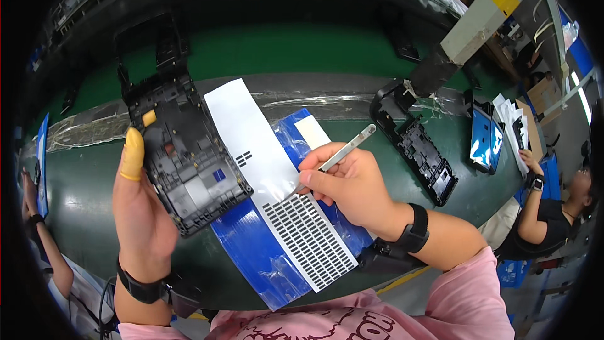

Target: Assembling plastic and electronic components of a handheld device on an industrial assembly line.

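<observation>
My left hand (141, 204) grips a black plastic housing (182, 138) by its left edge, tilted up off the bench, its ribbed inner side facing me. A yellow finger cot covers the thumb. On the housing are a small yellow patch and a blue patch. Pinched in my right hand (346, 182) is a slim metal tool (348, 148), like a scraper or tweezers; its working end is partly hidden by the fingers. Its low end is at a white sheet of small black rectangular stickers (308, 236), beside the bare backing (248, 126). Beneath lies a blue plastic board (251, 258).
A second black housing (418, 145) lies on the green bench (371, 138) to the right, left of a blue shiny panel (484, 138). A metal post (465, 38) rises at the far right. Co-workers sit at both sides, one person's hand (531, 162) near papers.
</observation>
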`<action>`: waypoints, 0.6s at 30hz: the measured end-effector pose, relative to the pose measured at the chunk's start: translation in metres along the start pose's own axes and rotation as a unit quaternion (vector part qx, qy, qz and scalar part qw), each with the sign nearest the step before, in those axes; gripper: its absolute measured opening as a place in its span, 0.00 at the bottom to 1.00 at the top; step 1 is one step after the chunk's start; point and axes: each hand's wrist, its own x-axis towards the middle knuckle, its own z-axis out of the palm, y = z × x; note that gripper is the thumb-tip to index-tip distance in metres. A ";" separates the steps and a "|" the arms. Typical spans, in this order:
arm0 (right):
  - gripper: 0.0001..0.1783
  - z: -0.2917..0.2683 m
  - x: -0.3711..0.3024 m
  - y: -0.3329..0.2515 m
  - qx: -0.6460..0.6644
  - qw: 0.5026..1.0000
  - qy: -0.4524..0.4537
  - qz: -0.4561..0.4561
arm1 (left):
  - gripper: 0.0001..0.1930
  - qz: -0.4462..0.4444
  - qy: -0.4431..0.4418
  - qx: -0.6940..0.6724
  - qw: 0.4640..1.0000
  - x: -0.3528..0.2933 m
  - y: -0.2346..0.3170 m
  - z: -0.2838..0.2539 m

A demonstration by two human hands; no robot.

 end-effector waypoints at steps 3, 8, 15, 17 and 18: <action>0.04 0.003 -0.001 -0.004 -0.012 1.000 -0.004 0.014 | 0.16 0.021 0.064 0.006 0.998 -0.007 -0.009 0.007; 0.05 0.000 -0.001 -0.004 -0.006 1.000 0.000 0.024 | 0.17 0.028 0.024 0.048 0.998 -0.007 -0.019 0.009; 0.07 -0.001 -0.015 -0.016 0.122 0.992 -0.039 0.002 | 0.18 -0.097 -0.005 -0.017 0.995 -0.013 -0.029 0.012; 0.07 0.006 -0.020 -0.022 0.133 0.990 -0.020 -0.045 | 0.19 -0.164 -0.012 -0.056 0.985 -0.015 -0.034 0.019; 0.08 0.008 -0.021 -0.019 0.149 0.985 -0.040 -0.077 | 0.19 -0.181 -0.021 -0.057 0.982 -0.017 -0.034 0.020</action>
